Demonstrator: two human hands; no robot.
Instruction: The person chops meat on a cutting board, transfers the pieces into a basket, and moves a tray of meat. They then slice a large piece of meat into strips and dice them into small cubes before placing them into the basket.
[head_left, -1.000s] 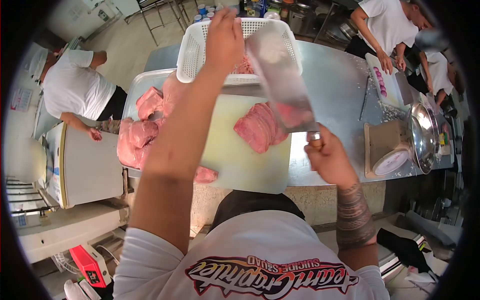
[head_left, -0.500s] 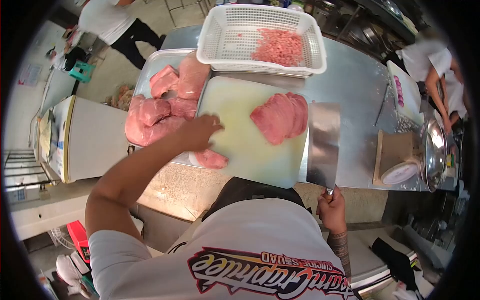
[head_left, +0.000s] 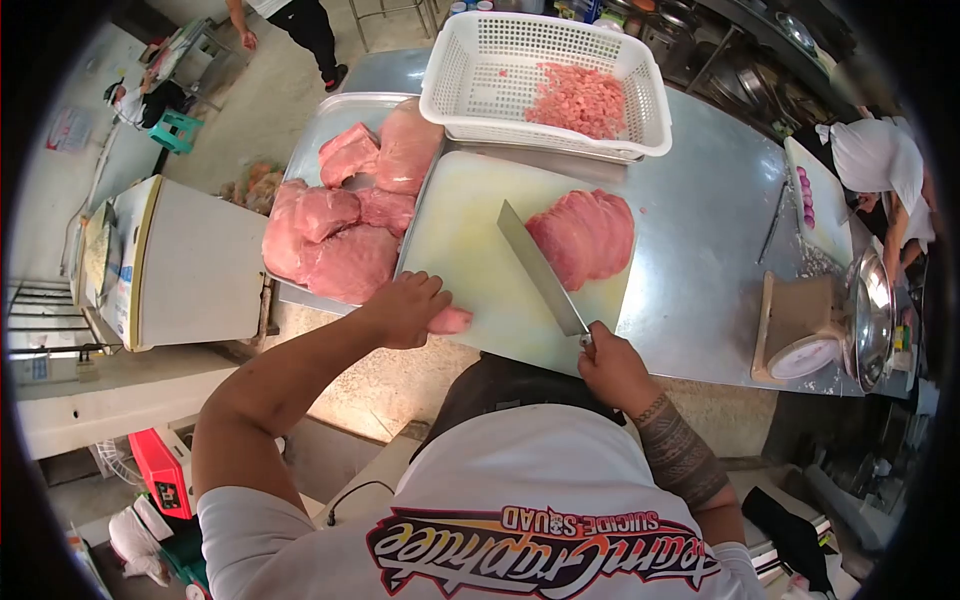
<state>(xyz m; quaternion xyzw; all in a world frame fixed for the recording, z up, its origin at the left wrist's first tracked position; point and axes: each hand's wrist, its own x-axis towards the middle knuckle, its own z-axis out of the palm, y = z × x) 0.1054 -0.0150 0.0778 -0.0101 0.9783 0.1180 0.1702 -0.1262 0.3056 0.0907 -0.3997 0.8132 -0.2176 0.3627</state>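
My right hand [head_left: 612, 368] grips the handle of a cleaver [head_left: 543, 272]. The broad blade is seen nearly edge-on and points away from me over the cutting board [head_left: 470, 220], just left of a fan of thin meat slices [head_left: 588, 238]. At the board's near left corner, my left hand [head_left: 408, 308] is closed over a small piece of meat [head_left: 450, 320]; part of that piece sticks out to the right of the fingers. Large chunks of raw meat [head_left: 345, 262] fill a metal tray [head_left: 313, 125] along the board's left side.
Behind the board stands a white perforated basket [head_left: 490, 105] with diced meat [head_left: 580, 100]. A scale [head_left: 800, 330] and a steel bowl [head_left: 870, 320] sit at the right. A co-worker [head_left: 880, 160] bends near a second board [head_left: 825, 215]; another person [head_left: 300, 30] stands beyond the table.
The cleaver has swung from beside the board's right edge to above the board, turning nearly edge-on. My left hand has come nearer to me, onto the small piece of meat.
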